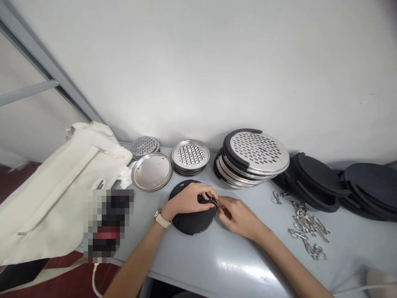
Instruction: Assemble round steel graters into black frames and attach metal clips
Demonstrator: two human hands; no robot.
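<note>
Black round disc (194, 221): lying flat on the bench (198, 256) in front of the person, seemingly so that both hands are reaching its edge easily.
Wire clip (216, 202): sitting at the disc's right edge, where the fingertips of both hands are meeting.
Left hand (189, 198): resting over the disc, probably steadying it; thumb and fingers are curling beside the clip, but whether they are clamping it I cannot tell.
Right hand (238, 213): pinching the clip between thumb and fingers, likely for fine control.
Loose wire clips (308, 223): lying heaped on the right, presumably within reach of the right hand.
Round metal grater plates (190, 155): standing stacked near the wall (198, 74), perhaps leaving the front for handwork.
</note>
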